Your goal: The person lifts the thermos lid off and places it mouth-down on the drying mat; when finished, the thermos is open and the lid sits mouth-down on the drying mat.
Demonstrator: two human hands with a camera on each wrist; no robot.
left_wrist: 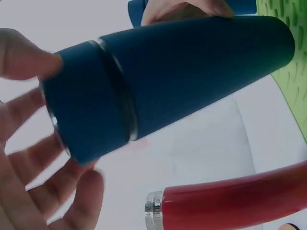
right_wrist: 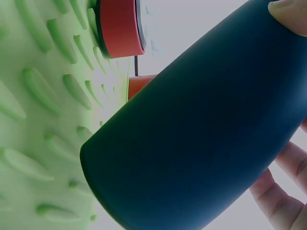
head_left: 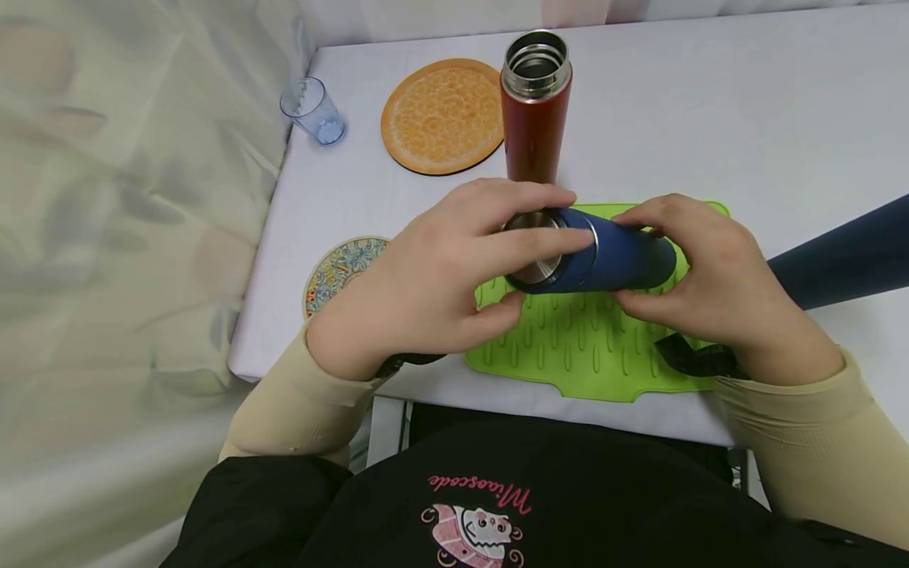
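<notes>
A blue thermos [head_left: 628, 256] lies tilted on its side in the air, low above a green ribbed mat [head_left: 568, 339]. My right hand [head_left: 717, 272] grips its body near the base, thumb on one side and fingers on the other. My left hand [head_left: 454, 268] holds the capped end, with its fingers around the blue lid [left_wrist: 88, 103]; a silver ring lies between lid and body. The lid's end is shiny metal. Just behind stands a red thermos [head_left: 536, 130], its steel mouth uncovered. A red lid [right_wrist: 120, 31] shows in the right wrist view.
An orange round mat [head_left: 440, 118] lies behind on the left, with a clear blue glass [head_left: 316, 114] beyond it. A patterned coaster [head_left: 348, 268] is partly hidden by my left arm. At the right edge lies a dark blue tapered object [head_left: 845, 248]. A curtain hangs at left.
</notes>
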